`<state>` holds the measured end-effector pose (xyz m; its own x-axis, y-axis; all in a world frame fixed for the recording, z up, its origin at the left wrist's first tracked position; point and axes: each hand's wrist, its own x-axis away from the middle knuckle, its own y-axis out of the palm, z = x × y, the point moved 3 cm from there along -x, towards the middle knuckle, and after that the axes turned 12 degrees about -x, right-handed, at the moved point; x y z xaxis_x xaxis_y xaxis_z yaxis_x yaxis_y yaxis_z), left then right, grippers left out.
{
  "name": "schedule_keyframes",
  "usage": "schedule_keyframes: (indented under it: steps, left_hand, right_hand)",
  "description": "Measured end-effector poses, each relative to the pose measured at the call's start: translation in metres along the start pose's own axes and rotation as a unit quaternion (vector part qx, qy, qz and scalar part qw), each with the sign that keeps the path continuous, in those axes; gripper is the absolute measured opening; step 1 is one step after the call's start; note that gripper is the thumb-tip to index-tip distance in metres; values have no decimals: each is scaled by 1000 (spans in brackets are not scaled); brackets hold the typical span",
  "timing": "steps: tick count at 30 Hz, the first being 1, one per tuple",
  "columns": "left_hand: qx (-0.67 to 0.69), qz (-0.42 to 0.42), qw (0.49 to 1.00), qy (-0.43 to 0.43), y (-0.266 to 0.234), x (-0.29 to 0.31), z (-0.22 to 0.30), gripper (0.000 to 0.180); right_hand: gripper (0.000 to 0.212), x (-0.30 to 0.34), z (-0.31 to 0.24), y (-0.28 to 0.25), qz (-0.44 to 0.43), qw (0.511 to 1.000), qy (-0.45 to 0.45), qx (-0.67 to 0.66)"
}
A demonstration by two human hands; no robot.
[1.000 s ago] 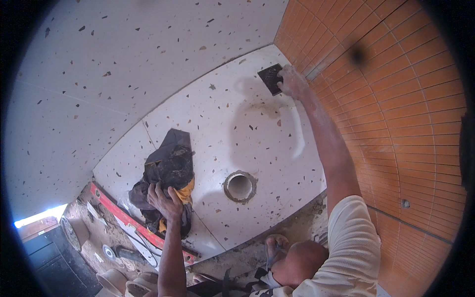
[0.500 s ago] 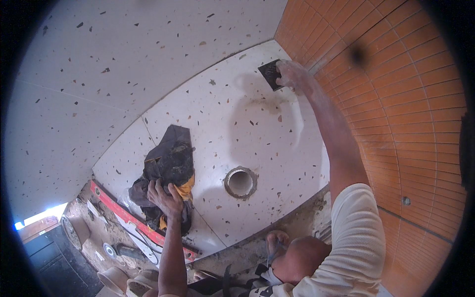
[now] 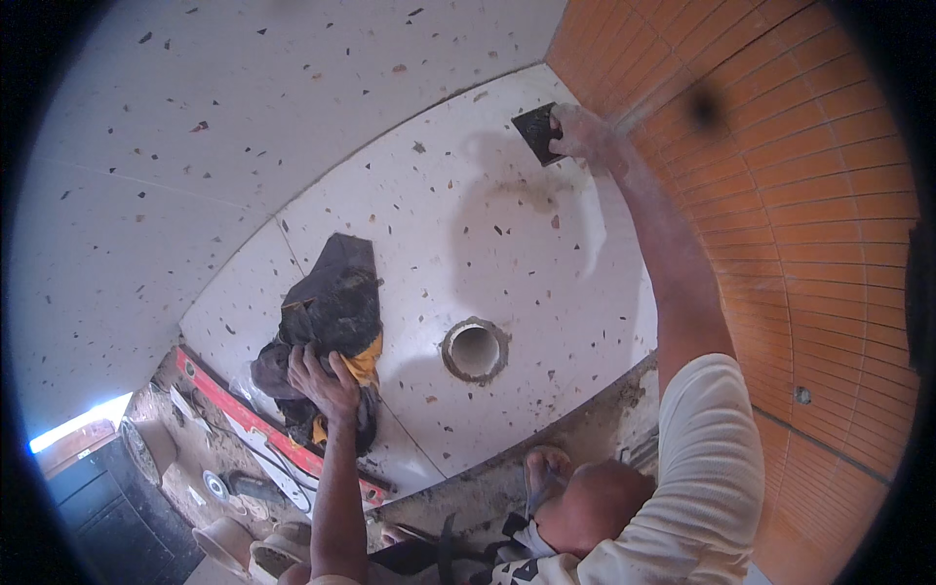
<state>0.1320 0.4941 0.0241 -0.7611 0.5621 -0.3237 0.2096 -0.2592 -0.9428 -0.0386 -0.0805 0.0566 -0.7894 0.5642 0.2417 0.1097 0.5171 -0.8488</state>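
Observation:
Leaning to the left, my left hand (image 3: pixel 328 383) rests with spread fingers on a crumpled dark cloth bundle (image 3: pixel 336 292) with yellow patches. The bundle lies on the white speckled floor slab (image 3: pixel 419 263). My right arm stretches to the far right corner. There my right hand (image 3: pixel 582 134) has its bent fingers closed at the right edge of a flat black square piece (image 3: pixel 535 135), which sits at the slab surface. The fingertips are partly hidden, so the grip on its underside does not show. A round pipe opening (image 3: pixel 476 351) with a rough rim lies between my arms.
An orange tiled wall (image 3: pixel 780 214) rises at the right, a white speckled wall (image 3: pixel 175 127) at the far left. A red spirit level (image 3: pixel 244 414) lies along the slab's left edge. Beyond it are an angle grinder (image 3: pixel 239 487) and buckets (image 3: pixel 222 542) on dirty ground.
The whole view has shifted slightly. Both hands keep their places, the left on the bundle and the right at the black square piece.

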Motion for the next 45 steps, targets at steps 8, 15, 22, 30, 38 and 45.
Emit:
schedule_keyframes:
  steps: [8,15,22,30,38,45]
  left_hand:
    - [-6,-5,1000,1,0,2,-1,46]
    - [-9,-10,1000,-4,5,5,-5,47]
    - [-18,-4,1000,6,6,2,-5,48]
    - [-18,-9,1000,4,2,1,-1,47]
    - [-14,-4,1000,1,4,1,-1,46]
    - [-11,-6,1000,3,2,1,-1,46]
  right_hand:
    - [42,-9,18,13,18,998,-53,15]
    - [43,-6,22,17,22,999,-48,7]
    - [47,-4,14,8,38,999,-22,4]
    - [48,-14,23,17,1,999,-28,26]
    - [49,-13,22,16,21,997,-29,63]
    - [42,-10,-4,8,-32,992,25,116]
